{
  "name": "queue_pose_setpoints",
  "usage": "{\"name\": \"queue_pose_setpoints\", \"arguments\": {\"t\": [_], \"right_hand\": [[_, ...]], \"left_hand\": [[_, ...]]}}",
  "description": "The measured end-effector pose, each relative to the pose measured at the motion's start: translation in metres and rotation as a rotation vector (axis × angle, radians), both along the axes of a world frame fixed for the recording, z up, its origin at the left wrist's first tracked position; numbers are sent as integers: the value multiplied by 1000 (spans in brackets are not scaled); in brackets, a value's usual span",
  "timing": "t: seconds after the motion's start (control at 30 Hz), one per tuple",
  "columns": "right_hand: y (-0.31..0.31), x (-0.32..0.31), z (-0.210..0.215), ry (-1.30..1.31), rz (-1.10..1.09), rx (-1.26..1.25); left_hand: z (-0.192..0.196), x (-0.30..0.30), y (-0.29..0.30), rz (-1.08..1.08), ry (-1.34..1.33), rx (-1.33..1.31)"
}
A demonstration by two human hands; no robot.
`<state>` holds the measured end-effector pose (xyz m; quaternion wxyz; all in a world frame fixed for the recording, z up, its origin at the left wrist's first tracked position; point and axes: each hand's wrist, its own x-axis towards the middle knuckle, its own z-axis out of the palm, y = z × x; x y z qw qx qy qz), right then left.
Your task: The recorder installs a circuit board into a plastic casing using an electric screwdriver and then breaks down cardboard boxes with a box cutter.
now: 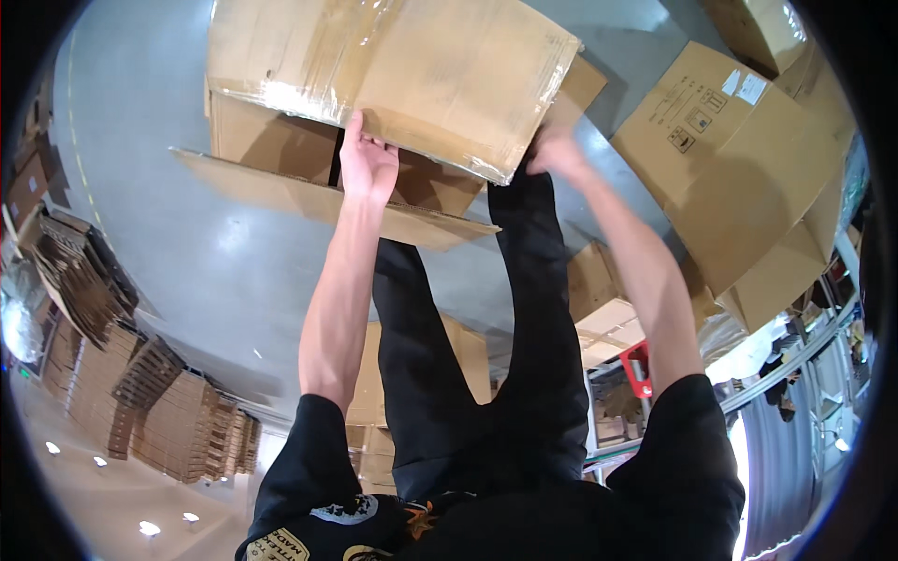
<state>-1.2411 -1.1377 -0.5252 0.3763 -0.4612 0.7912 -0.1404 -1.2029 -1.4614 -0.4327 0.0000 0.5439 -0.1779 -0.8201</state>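
Observation:
A large brown cardboard box (pixel 449 75) with clear tape across it takes up the upper middle, in front of my legs. Its near side gapes: a long flap (pixel 271 190) sticks out toward me below a dark gap. My left hand (pixel 369 168) is closed on the near edge of the taped upper panel, palm up, one digit on top and the other fingers partly hidden beneath. At the box's right corner is my right hand (pixel 557 154), blurred by motion, its fingers not clear. Beside it a smaller side flap (pixel 582 86) juts out.
On the right lies a big opened cardboard box (pixel 711 140) with printed marks and white labels. Stacks of flattened cardboard (pixel 178 421) stand at the left. Smaller boxes (pixel 599 290) are by my right leg. The grey floor (pixel 187 252) shows around the box.

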Motion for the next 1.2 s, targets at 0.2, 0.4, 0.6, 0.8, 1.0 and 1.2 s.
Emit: {"name": "queue_pose_setpoints", "arguments": {"t": [0.2, 0.4, 0.6, 0.8, 1.0, 1.2], "right_hand": [[-71, -193, 120, -530, -1457, -290], [-361, -200, 165, -287, -465, -297], [-584, -155, 98, 7, 387, -210], [-629, -156, 42, 200, 911, -11], [-672, -216, 59, 688, 1090, 571], [-611, -279, 122, 331, 653, 38]], "left_hand": [[-18, 13, -17, -114, -71, -167], [-28, 7, -21, -86, -122, -37], [-34, 19, -11, -99, -53, -249], [-22, 7, 8, 44, 59, -234], [14, 6, -18, -376, 120, -374], [58, 35, -22, -796, -74, -409]]}}
